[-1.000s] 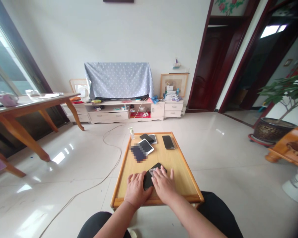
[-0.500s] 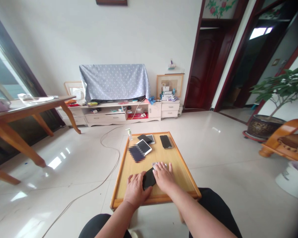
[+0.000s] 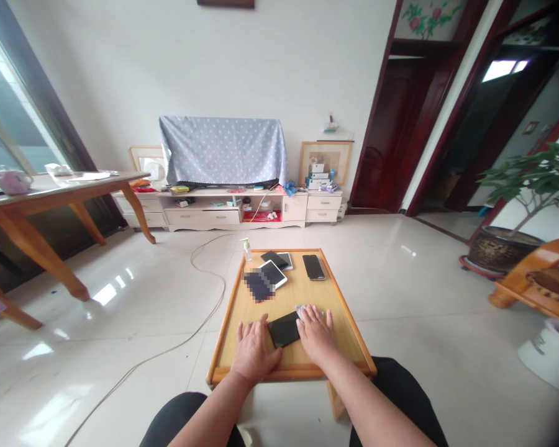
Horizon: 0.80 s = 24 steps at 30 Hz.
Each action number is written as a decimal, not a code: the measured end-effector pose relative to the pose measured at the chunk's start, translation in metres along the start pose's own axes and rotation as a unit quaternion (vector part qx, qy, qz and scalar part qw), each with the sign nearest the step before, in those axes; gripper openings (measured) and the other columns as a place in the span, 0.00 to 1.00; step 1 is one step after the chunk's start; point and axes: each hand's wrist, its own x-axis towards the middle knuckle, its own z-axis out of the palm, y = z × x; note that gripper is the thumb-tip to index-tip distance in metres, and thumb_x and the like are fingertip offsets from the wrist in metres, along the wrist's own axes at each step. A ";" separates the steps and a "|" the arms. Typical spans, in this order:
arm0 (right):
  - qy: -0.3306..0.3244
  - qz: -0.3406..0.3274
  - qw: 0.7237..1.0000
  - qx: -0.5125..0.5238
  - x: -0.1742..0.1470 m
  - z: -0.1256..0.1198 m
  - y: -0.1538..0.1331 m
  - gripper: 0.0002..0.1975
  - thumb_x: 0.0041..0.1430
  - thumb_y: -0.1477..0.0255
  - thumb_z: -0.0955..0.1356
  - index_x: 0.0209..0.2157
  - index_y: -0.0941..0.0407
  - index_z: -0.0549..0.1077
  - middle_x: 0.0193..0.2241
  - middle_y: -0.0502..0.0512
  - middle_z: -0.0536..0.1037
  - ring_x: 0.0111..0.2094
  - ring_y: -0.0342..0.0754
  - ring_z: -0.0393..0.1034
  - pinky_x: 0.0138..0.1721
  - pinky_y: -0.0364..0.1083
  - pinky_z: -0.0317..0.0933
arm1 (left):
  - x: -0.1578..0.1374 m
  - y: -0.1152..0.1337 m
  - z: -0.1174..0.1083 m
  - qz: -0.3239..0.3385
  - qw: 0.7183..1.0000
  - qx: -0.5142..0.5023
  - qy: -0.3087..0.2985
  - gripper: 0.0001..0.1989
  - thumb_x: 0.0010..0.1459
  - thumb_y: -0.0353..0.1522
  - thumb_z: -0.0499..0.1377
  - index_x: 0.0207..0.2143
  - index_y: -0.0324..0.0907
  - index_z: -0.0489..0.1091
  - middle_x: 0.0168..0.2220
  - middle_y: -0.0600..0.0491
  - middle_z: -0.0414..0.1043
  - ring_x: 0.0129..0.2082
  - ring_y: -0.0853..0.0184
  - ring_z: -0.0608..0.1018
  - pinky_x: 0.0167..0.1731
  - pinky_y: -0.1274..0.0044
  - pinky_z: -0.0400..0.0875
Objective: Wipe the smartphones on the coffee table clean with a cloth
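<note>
A black tablet or large phone (image 3: 284,330) lies flat near the front of the small wooden table (image 3: 235,310). At its left edge rests my left hand (image 3: 252,349), fingers spread, the thumb close to the device's lower edge. My right hand (image 3: 317,335) lies over the device's right end, pressing a crumpled whitish cloth or wipe (image 3: 300,308) under its fingers. Most of that cloth is hidden by the hand. Farther back are a white-framed tablet (image 3: 279,278), a partly blurred dark device (image 3: 259,289), a dark phone (image 3: 272,258) overlapping a white device (image 3: 287,261), and another black phone (image 3: 313,267).
A clear pump bottle (image 3: 246,249) stands at the table's back left corner. A cable (image 3: 214,304) runs over the floor on the left. Behind are a low cabinet (image 3: 200,217) and a cloth-covered shape (image 3: 223,149); a potted plant (image 3: 503,248) stands right.
My right hand has slid slightly right with the cloth, showing more of the black device. My left hand's fingers have spread, and the device now lies at a flatter angle.
</note>
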 end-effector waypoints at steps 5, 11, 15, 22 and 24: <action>-0.010 0.010 1.000 -0.001 0.004 -0.002 -0.003 0.28 0.73 0.60 0.49 0.68 0.54 0.58 0.68 0.58 0.57 0.70 0.55 0.43 0.68 0.64 0.22 | 0.002 0.002 -0.004 -0.014 0.999 -0.018 -0.032 0.43 0.49 0.40 0.62 0.66 0.44 0.50 0.59 0.46 0.70 0.63 0.54 0.65 0.67 0.56 0.38; -0.006 -0.055 0.997 0.048 -0.014 -0.003 -0.036 0.29 0.73 0.58 0.48 0.66 0.52 0.61 0.68 0.58 0.59 0.70 0.55 0.45 0.68 0.63 0.23 | 0.005 0.004 -0.003 -0.015 0.999 -0.033 -0.023 0.41 0.51 0.39 0.61 0.65 0.44 0.51 0.57 0.47 0.72 0.61 0.55 0.67 0.67 0.57 0.37; -0.008 -0.159 0.983 0.097 -0.021 -0.001 -0.051 0.27 0.73 0.59 0.48 0.67 0.48 0.58 0.68 0.53 0.59 0.70 0.51 0.45 0.68 0.61 0.22 | 0.006 0.003 0.003 -0.015 1.000 -0.021 0.001 0.36 0.54 0.36 0.58 0.65 0.43 0.53 0.55 0.46 0.74 0.60 0.55 0.68 0.66 0.57 0.38; -0.011 0.006 0.999 0.046 0.017 -0.019 -0.009 0.27 0.73 0.62 0.50 0.66 0.53 0.61 0.68 0.58 0.58 0.69 0.54 0.46 0.68 0.63 0.24 | 0.006 0.004 0.002 -0.001 1.000 -0.005 0.005 0.38 0.47 0.39 0.63 0.61 0.47 0.56 0.53 0.51 0.75 0.59 0.55 0.69 0.66 0.56 0.38; 0.004 0.008 0.999 0.039 0.011 -0.015 -0.012 0.28 0.73 0.62 0.51 0.66 0.56 0.60 0.68 0.61 0.57 0.70 0.55 0.45 0.68 0.63 0.25 | 0.006 0.005 0.001 -0.003 1.000 -0.002 0.007 0.38 0.47 0.39 0.63 0.60 0.47 0.57 0.53 0.50 0.75 0.59 0.55 0.69 0.66 0.56 0.37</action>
